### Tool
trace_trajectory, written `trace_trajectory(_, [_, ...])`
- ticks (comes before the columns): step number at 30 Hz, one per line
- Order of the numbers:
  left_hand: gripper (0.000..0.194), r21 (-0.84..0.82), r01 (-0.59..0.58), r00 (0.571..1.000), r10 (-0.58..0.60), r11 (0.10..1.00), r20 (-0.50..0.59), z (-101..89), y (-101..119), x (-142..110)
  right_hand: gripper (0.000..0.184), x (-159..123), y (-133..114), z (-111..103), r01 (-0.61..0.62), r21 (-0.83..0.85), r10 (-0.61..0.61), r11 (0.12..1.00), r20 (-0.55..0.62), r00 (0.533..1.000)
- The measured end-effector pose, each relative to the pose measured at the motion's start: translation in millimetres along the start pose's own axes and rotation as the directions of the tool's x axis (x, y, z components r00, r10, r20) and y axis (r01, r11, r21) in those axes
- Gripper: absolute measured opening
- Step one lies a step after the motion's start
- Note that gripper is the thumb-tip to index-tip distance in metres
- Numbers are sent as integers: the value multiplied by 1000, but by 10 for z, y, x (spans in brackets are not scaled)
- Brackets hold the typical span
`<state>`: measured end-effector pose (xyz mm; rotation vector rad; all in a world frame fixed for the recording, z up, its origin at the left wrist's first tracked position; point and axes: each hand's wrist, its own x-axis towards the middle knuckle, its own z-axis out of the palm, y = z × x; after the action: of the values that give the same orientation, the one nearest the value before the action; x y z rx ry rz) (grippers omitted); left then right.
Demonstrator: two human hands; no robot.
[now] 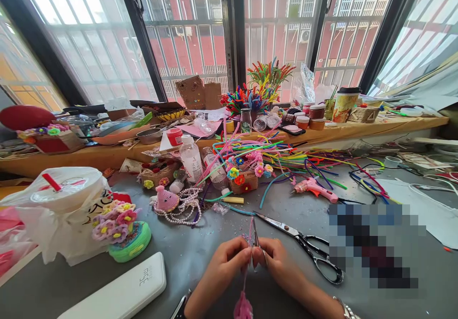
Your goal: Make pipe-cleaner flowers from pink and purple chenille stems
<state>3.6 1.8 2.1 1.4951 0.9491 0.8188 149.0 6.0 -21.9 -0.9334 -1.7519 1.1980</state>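
My left hand (232, 258) is closed, thumb and forefinger pinching a pink pipe cleaner (251, 227). One end rises above the fingertips; below them hangs a pink fuzzy shape (243, 306), cut off by the lower edge. Close against it, my right hand (272, 258) is closed around a slim pointed metal tool (255, 232) with its tip upward. Its handle is mostly hidden, so I cannot tell its exact kind. Large black-handled scissors (298, 235) lie on the table just beyond my right hand, blades toward the upper left.
At left stand a bagged drink cup (67, 199), a green base with fuzzy flowers (130, 242) and a white power bank (121, 285). Ahead lie pearl strings (184, 209), bottles (191, 161) and heaped pipe cleaners (286, 156). A pink glue gun (317, 188) rests at right, near a blurred patch.
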Motion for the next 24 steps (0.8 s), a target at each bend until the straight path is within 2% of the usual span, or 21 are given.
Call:
trace_trajectory(5, [30,-54,-10,1000,10,999,-3,-14,-52,11,55,-7,-28,7,26,36,-28,999,43,999])
trace_trajectory(13, [29,42,9,1000,-9,999,12,-4,-25,2,54,-16,-48,15,39,59,-42,997,50,998])
trace_trajectory(24, [27,74,-7,1000,8,997,-11,-10,-18,19,54,1,87,31,-40,-55,36,998,-72,997])
